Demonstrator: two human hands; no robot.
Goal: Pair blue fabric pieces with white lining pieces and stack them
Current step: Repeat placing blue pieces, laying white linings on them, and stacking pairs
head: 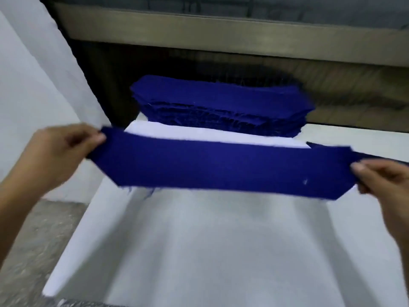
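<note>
**Blue strip held taut near the lining, alignment at risk**

The blue fabric piece [221, 167] hangs stretched between 2 hands above the white table [199, 251]. It is just in front of the white lining piece [199, 136], which lies flat before the stack of blue pieces [221, 107]. If the strip goes down skewed, its angled ends may miss the lining's edges and the pair would stack crooked. Dragging it across could also shift the lining, and the loose threads on its lower edge might snag. The left hand [59, 156] pinches the left end, thumb on top. The right hand [385, 180] pinches the right end the same way.
</note>
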